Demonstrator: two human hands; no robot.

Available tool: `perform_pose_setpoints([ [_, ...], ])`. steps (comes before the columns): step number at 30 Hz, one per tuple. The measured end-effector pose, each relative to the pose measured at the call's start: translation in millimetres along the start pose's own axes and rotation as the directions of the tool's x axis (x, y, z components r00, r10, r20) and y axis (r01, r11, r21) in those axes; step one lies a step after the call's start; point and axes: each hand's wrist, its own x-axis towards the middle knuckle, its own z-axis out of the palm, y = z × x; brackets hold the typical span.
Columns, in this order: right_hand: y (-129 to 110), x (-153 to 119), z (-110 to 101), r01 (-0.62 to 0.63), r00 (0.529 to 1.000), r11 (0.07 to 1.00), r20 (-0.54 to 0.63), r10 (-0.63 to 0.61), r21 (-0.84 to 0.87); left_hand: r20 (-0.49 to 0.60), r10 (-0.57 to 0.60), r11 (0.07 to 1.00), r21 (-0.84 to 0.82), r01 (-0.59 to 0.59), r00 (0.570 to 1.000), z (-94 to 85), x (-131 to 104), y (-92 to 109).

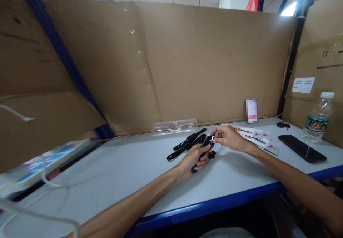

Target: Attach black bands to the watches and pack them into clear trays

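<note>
My left hand point(195, 158) is wrapped around the handle of a black long-handled tool point(205, 148), its lower end sticking out below my fingers. At the tool's upper end, the fingers of my right hand point(225, 137) are pinched together by a small whitish, shiny piece point(212, 139). I cannot make out whether that piece is part of the tool. Just behind my left hand, several similar black tools point(175, 155) lie in a loose pile. A small black part point(212, 155) rests on the table below my right hand.
A clear plastic blister shell point(174, 127) lies near the cardboard wall point(193, 63). Printed cards point(272, 147) are right of my hands. Farther right are a black phone point(302, 148), keys point(283, 125) and a bottle point(317, 120). Another phone point(251, 110) stands upright; a white cable point(40, 214) hangs left.
</note>
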Motion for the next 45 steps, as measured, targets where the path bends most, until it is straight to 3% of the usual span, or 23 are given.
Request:
perform_pose_setpoints([
  [9,-3.5,-1.9,3.0,0.125,0.992,0.958,0.059,-0.113,-0.257,0.017,-0.013,0.999,0.032,0.013,1.000,0.0,-0.9,1.1],
  [15,-4.1,-7.1,4.0,0.315,0.949,0.851,0.164,-0.270,-0.420,0.053,-0.037,0.999,0.035,0.035,0.998,-1.7,1.1,1.4],
  [19,-2.9,-8.4,4.6,0.363,0.928,0.815,0.255,-0.272,-0.452,0.083,-0.060,0.998,0.013,0.059,0.995,-3.5,1.7,2.2],
  [29,-1.9,-5.5,7.2,0.307,0.948,0.869,0.202,-0.245,-0.389,0.138,-0.069,0.996,-0.039,0.075,0.988,-5.7,4.0,0.7],
  [36,6.9,-2.9,16.1,0.039,0.996,0.972,0.087,-0.019,-0.230,0.148,-0.088,0.995,-0.039,0.095,0.985,-6.4,2.8,3.5],
  [45,13.6,3.6,12.6,-0.054,0.991,0.995,0.119,0.064,-0.079,0.180,-0.125,0.987,-0.079,0.141,0.976,-9.1,5.0,2.8],
])
